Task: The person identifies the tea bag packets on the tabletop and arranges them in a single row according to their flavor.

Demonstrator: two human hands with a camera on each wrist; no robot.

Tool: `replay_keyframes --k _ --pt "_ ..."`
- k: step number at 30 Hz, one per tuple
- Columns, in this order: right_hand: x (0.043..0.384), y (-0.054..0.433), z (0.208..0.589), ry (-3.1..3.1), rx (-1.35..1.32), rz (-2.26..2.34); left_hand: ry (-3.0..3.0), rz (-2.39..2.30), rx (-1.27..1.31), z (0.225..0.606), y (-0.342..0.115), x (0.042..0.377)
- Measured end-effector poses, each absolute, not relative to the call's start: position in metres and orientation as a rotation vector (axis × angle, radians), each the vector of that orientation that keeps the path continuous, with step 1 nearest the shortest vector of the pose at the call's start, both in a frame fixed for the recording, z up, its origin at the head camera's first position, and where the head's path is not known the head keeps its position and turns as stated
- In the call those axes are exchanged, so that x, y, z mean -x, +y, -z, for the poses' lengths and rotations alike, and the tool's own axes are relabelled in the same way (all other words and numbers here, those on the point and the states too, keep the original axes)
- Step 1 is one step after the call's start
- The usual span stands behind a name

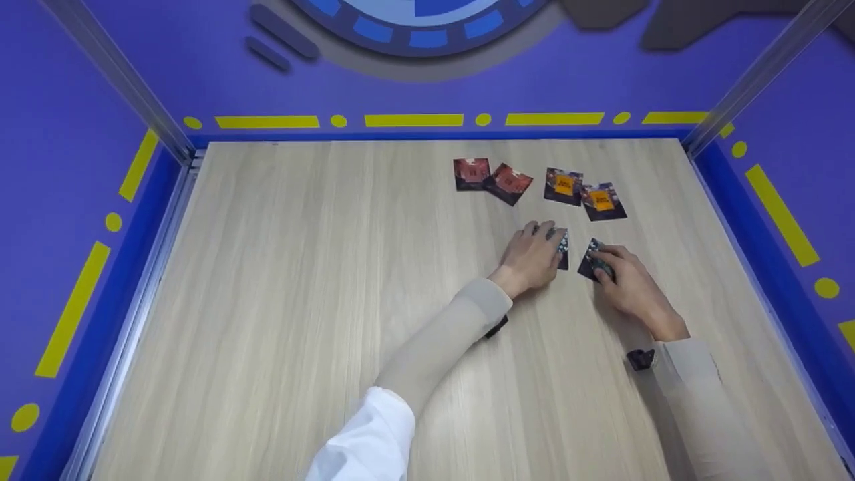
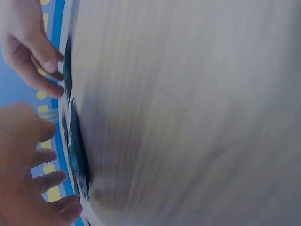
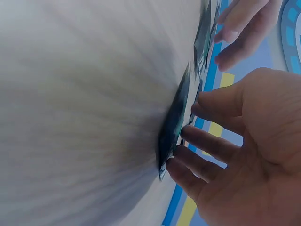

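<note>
Two small dark teal packets with pale patterns lie side by side on the wooden table. Over the left packet (image 1: pixel 564 257) spreads my left hand (image 1: pixel 531 257), covering much of it. My right hand (image 1: pixel 628 277) rests its fingertips on the right packet (image 1: pixel 586 266), with the thumb near the packet's lower edge. In the left wrist view, the fingers of my left hand (image 2: pixel 28 165) are loosely bent beside the left packet (image 2: pixel 78 150). From the right wrist, the right packet (image 3: pixel 173 125) looks slightly puffed, and the fingers of my right hand (image 3: pixel 249 141) reach its surface.
Farther back lie two red-and-black packets (image 1: pixel 471 175), their edges meeting. To their right are two dark packets with orange centres (image 1: pixel 564 186). Blue-purple walls (image 1: pixel 427 87) with yellow marks border the table (image 1: pixel 300 267) at the back and both sides.
</note>
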State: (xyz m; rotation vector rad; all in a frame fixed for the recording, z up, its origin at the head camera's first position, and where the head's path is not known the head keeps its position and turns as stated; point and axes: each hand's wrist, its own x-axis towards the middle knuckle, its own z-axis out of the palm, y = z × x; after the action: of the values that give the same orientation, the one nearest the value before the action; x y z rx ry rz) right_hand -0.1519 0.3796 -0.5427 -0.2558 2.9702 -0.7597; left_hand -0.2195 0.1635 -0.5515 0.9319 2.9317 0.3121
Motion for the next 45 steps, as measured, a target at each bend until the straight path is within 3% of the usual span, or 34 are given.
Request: replay_keyframes --k 6,27,45 --pt "0.154 0.379 0.545 2.968 0.256 0.707 2.95 -0.173 -1.026 0.557 0.173 0.217" --pt "0.159 0.379 0.539 2.961 0.237 0.681 2.926 -0.153 -0.963 0.562 0.168 0.216" --pt "0.162 0.377 0.54 2.945 0.234 0.672 2.908 -0.089 -1.018 0.557 0.102 0.215"
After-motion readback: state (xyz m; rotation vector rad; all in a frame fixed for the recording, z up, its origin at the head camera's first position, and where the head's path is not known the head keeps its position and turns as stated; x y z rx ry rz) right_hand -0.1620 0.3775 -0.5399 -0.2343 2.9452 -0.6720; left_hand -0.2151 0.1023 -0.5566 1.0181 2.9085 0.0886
